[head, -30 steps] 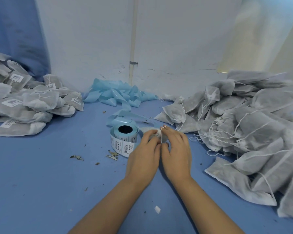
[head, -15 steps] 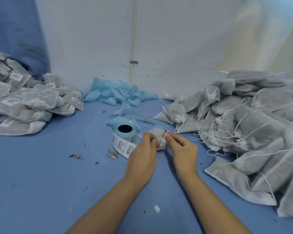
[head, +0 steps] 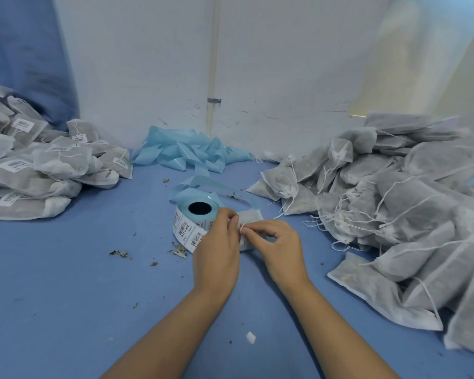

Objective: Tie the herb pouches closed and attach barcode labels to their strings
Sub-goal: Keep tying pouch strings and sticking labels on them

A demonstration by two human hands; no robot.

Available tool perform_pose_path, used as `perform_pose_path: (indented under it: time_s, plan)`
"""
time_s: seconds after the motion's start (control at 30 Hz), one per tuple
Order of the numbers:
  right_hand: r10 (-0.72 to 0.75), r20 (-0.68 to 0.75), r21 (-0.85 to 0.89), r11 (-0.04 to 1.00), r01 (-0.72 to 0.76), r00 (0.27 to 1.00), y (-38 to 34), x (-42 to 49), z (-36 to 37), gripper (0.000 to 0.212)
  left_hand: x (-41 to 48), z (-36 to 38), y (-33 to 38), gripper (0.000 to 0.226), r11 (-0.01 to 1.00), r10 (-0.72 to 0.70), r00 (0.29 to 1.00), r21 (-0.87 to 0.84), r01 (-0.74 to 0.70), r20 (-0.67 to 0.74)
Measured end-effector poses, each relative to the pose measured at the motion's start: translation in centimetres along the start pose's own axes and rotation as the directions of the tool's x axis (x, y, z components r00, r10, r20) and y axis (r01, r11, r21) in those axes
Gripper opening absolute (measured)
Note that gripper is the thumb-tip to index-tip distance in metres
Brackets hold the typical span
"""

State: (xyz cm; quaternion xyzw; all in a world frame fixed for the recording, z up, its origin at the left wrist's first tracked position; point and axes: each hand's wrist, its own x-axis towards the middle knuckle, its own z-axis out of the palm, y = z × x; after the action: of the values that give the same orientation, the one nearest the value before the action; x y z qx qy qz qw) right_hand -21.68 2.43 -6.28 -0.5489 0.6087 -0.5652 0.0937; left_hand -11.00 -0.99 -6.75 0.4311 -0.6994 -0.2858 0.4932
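At the middle of the blue bench [head: 66, 283], a small pouch [head: 253, 216] is held between both hands: its white string [head: 242, 228] is pinched by the curled fingers of the left hand [head: 216, 251] and the right hand [head: 281, 246]. A label roll [head: 193, 220] is seen touching the left hand at 10 o'clock. Labelled pouches [head: 39, 170] are heaped at 9 o'clock, untied pouches [head: 400, 203] at 3 o'clock, and blue backing tape [head: 186, 151] is piled at 12 o'clock.

We observed the left hand [head: 216, 250] and right hand [head: 278, 247] pinching the white string [head: 242, 228] of one herb pouch [head: 253, 216] just beside the barcode label roll [head: 193, 224]; untied pouches [head: 394, 203] lay piled right, labelled pouches [head: 47, 170] left.
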Motion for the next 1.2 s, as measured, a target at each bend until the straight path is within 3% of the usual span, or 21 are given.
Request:
perform_pose_path:
  time_s: [0.07,0.17,0.3,0.43,0.6,0.8,0.97,1.2]
  plan:
    - [-0.004,-0.022,-0.072,0.997,0.003,1.000,0.2,0.0,0.2,0.017,-0.1,0.0,0.0,0.010,0.995,0.090,0.996,0.037,-0.089,-0.021]
    - [0.065,-0.067,-0.002,0.998,-0.065,0.996,0.2,-0.2,0.7,0.014,-0.2,0.3,0.3,0.011,0.984,0.173,0.985,0.032,-0.173,0.015]
    - [0.145,-0.120,0.117,0.984,-0.131,0.982,-0.2,-0.3,1.5,0.018,-0.3,0.0,0.9,0.011,0.937,0.017,0.990,-0.346,0.034,0.143]
    - [0.302,-0.082,0.388,0.888,-0.249,0.950,-0.6,-0.2,1.6,0.019,-0.1,-0.1,1.0,0.016,0.874,-0.022,0.990,-0.478,0.086,0.137]
    - [0.379,0.110,0.652,0.670,-0.354,0.919,-1.1,0.1,1.1,0.011,0.1,-0.1,0.8,0.015,0.923,0.006,0.993,-0.382,0.040,0.118]
    - [0.378,0.198,0.721,0.569,-0.396,0.904,-1.5,0.3,0.4,0.020,0.2,0.0,0.3,0.012,0.968,0.045,0.994,-0.249,-0.018,0.102]
    - [0.390,0.368,0.812,0.308,-0.496,0.844,-1.6,0.3,0.7,0.007,0.3,0.1,0.0,0.016,0.970,0.014,0.995,-0.244,0.011,0.097]
    - [0.438,0.316,0.851,0.262,-0.456,0.841,-1.3,0.5,0.9,0.008,0.7,0.4,-0.4,0.012,0.968,-0.046,0.996,-0.245,0.062,0.071]
